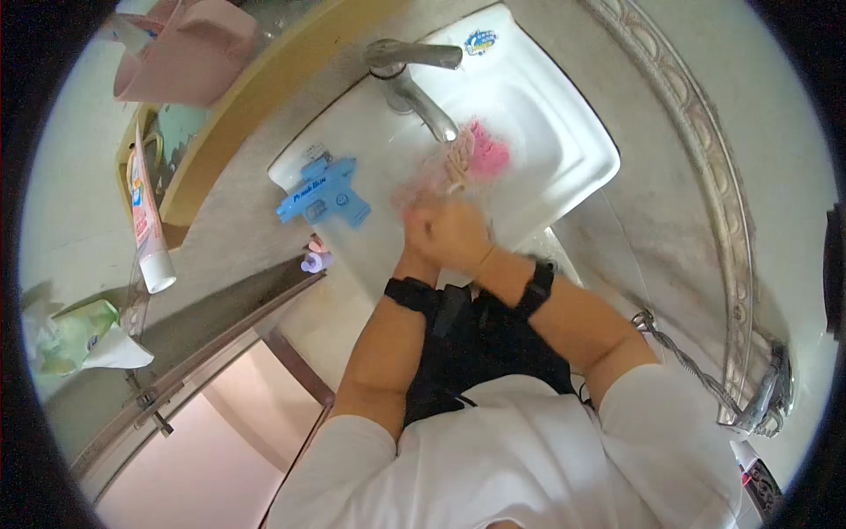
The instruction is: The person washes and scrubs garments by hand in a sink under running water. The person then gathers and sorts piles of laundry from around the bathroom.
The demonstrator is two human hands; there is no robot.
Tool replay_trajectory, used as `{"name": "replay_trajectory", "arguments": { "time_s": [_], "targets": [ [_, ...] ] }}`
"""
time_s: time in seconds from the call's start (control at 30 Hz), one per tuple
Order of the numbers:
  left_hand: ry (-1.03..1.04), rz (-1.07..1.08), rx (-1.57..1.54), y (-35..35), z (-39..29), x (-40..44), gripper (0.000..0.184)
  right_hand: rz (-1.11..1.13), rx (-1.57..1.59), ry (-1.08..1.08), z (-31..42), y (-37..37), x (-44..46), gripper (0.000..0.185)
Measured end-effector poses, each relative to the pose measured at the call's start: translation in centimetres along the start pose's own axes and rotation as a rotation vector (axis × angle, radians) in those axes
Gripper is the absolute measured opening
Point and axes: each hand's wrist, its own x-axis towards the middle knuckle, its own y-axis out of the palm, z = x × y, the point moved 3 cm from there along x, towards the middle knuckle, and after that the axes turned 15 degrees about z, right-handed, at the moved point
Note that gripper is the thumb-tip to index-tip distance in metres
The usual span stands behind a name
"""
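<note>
Both hands are together over the front of the white sink (pixel 564 163), blurred by motion. My right hand (pixel 460 236) is closed like a fist and presses against my left hand (pixel 418 219). The left fingers seem curled too, though partly hidden. A blurred pinkish patch shows at the left fingers; what the hands hold I cannot make out. Just beyond them, under the faucet (pixel 423 101), lies a bright pink, soft-looking thing (pixel 489 152). A twisted beige strand (pixel 458 166) runs beside it toward my hands.
A blue printed packet (pixel 326 196) lies on the sink's left edge. A toothpaste tube (pixel 148 216) and a pink cup (pixel 189 53) are to the left, with a green-and-white pack (pixel 88 335) lower down. A metal hose (pixel 692 361) hangs at the right.
</note>
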Motion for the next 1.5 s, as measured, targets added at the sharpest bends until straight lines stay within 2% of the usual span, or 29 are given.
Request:
{"name": "replay_trajectory", "arguments": {
  "time_s": [0.07, 0.1, 0.17, 0.23, 0.3, 0.33, 0.4, 0.43, 0.47, 0.53, 0.57, 0.6, 0.63, 0.67, 0.7, 0.73, 0.77, 0.8, 0.87, 0.9, 0.97, 1.0, 1.07, 1.1, 1.13, 1.17, 1.3, 1.37, 1.5],
  "targets": [
    [-0.208, -0.002, -1.565, 1.5, 1.7, -0.8, 0.026, -0.266, -0.168, -0.241, 0.2, -0.2, -0.6, 0.026],
    [-0.207, 0.001, -1.558, 1.5, -0.2, -0.7, 0.026, 0.218, 0.265, 0.255, -2.0, -0.5, 0.5, 0.032],
    [-0.578, -0.162, -1.239, 1.8, -4.8, -0.8, 0.027, 0.248, 0.382, 0.359, -5.7, -0.7, 1.8, 0.033],
    [-0.548, -0.097, -1.257, 1.0, -3.2, -0.4, 0.027, 0.291, 0.498, 0.463, -7.3, -0.7, 1.5, 0.034],
    [-0.509, -0.026, -1.277, -0.2, -3.3, 0.0, 0.029, 0.286, 1.717, 0.378, -6.3, -0.9, 0.7, 0.040],
    [-0.479, -0.071, -1.410, -0.9, -3.3, 0.2, 0.030, 0.285, 1.712, 0.375, -5.9, -1.2, 0.0, 0.040],
    [-0.449, -0.113, -1.542, -1.1, -3.2, 0.5, 0.031, 0.370, 0.831, 0.010, -4.0, -2.7, -1.2, 0.040],
    [-0.462, -0.106, -1.521, -0.8, -2.7, 0.6, 0.032, 0.375, 0.692, 0.073, -4.2, -2.0, -1.4, 0.036],
    [-0.472, -0.099, -1.499, -0.6, -2.2, 0.7, 0.033, 0.374, 0.692, 0.073, -5.0, -1.4, -1.0, 0.036],
    [-0.461, -0.130, -1.465, -0.5, -1.7, 0.7, 0.033, 0.096, 1.216, 0.327, -7.7, -0.8, -0.1, 0.034],
    [-0.447, -0.161, -1.428, -0.7, -1.4, 0.9, 0.032, 0.097, 1.214, 0.318, -6.3, -0.7, -0.1, 0.034],
    [-0.444, -0.159, -1.430, -0.3, -0.5, 0.5, 0.032, -0.037, 0.794, 0.064, -3.1, -1.4, -0.8, 0.027],
    [-0.175, -0.115, -1.417, 0.0, 0.3, -0.1, 0.031, -0.160, 0.366, -0.175, 0.0, -1.8, -1.5, 0.021],
    [0.095, -0.071, -1.391, 0.1, 0.5, -0.4, 0.030, -0.159, 0.362, -0.172, 1.0, -1.7, -1.6, 0.021],
    [0.089, -0.072, -1.395, 0.2, 0.1, 0.0, 0.030, -0.160, 0.233, -0.147, 1.9, -1.5, -1.9, 0.015],
    [-0.191, -0.116, -1.389, 0.5, 0.2, 0.4, 0.029, -0.162, 0.107, -0.125, 2.5, -1.2, -2.1, 0.016],
    [-0.468, -0.161, -1.370, 0.9, 0.0, 0.5, 0.029, -0.038, 0.214, 0.066, 0.1, -1.0, -0.7, 0.023],
    [-0.470, -0.161, -1.375, 1.3, -1.0, 0.8, 0.029, 0.085, 0.317, 0.259, -2.9, -1.0, 0.8, 0.031],
    [-0.739, -0.265, -1.147, 1.2, -1.8, 0.4, 0.030, 0.104, 0.378, 0.207, -2.9, -1.3, 0.6, 0.035],
    [-0.735, -0.264, -1.155, 1.1, 0.0, 0.5, 0.030, -0.020, 0.248, 0.040, -1.6, -1.4, 0.3, 0.033],
    [0.283, 0.041, -0.404, -0.2, 1.5, 0.7, 0.035, -0.131, 0.121, -0.117, 0.8, -1.5, -0.5, 0.031],
    [0.277, 0.045, -0.412, 0.1, 1.1, 0.8, 0.035, -0.156, 0.099, -0.235, 2.1, -1.9, -0.8, 0.032],
    [-0.052, 0.056, -0.396, 0.2, 0.6, 0.7, 0.037, -0.182, 0.088, -0.355, 1.4, -1.7, -0.7, 0.034],
    [-0.048, 0.056, -0.389, 0.1, -2.3, 1.0, 0.037, -0.034, 0.219, -0.039, -2.8, -1.0, 0.8, 0.034],
    [-0.330, -0.100, -0.799, 0.1, -5.5, 0.5, 0.036, 0.123, 0.351, 0.277, -5.6, -0.2, 1.3, 0.035],
    [-0.601, -0.263, -1.207, 0.3, -6.9, 0.3, 0.035, 0.134, 0.362, 0.298, -5.6, -0.7, 1.3, 0.034],
    [-0.556, -0.027, -1.396, -1.2, -5.4, 1.1, 0.035, 0.210, 0.777, 0.392, -6.7, -0.3, 1.7, 0.027],
    [-0.393, -0.011, -1.507, -2.0, -6.1, 1.0, 0.038, 0.096, 1.417, 0.293, -5.0, -1.0, 0.5, 0.028],
    [-0.348, -0.078, -1.178, -2.5, -4.1, -0.1, 0.034, 0.305, 1.164, 0.096, -4.5, -2.0, -0.5, 0.041]
  ]
}}
